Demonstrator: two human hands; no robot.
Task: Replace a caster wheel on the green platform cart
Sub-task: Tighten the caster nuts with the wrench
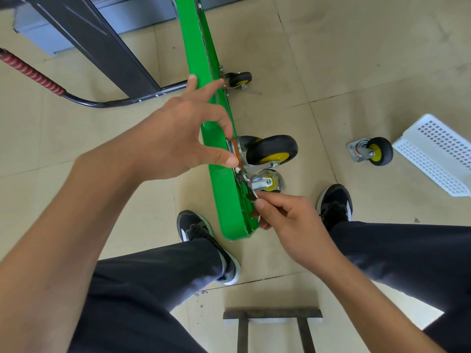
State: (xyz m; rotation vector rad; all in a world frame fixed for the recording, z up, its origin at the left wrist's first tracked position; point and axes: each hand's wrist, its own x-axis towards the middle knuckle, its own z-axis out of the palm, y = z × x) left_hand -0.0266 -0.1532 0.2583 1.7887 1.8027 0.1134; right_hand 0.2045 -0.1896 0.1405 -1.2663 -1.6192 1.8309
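a: what's the right hand [285,217] doing?

b: its fingers are curled together, pinching a small dark tool [252,196] right at its fingertips. i can't tell if that's a wrench or a driver. the tip sits at the caster plate, probably on a bolt.

a: and the left hand [178,133]?

b: fingers spread apart, not clamped on anything. the thumb and a bent finger touch the mounting plate [235,149] of the caster [270,151] just past the fingertips, while two fingers reach further along the cart [201,80]. i'd say it steadies the plate so the holes stay lined up while the other hand works.

a: why is the cart on edge?

b: tipped up between the hands, its underside faces the right hand, so the wheels stick out sideways and the bolts are reachable. another wheel [239,79] sits beyond the left fingertips.

a: and the loose one?

b: a spare caster [369,150] lies on the floor well off to the right of the right hand, near a white basket [438,154]. likely the old wheel, set out of the way.
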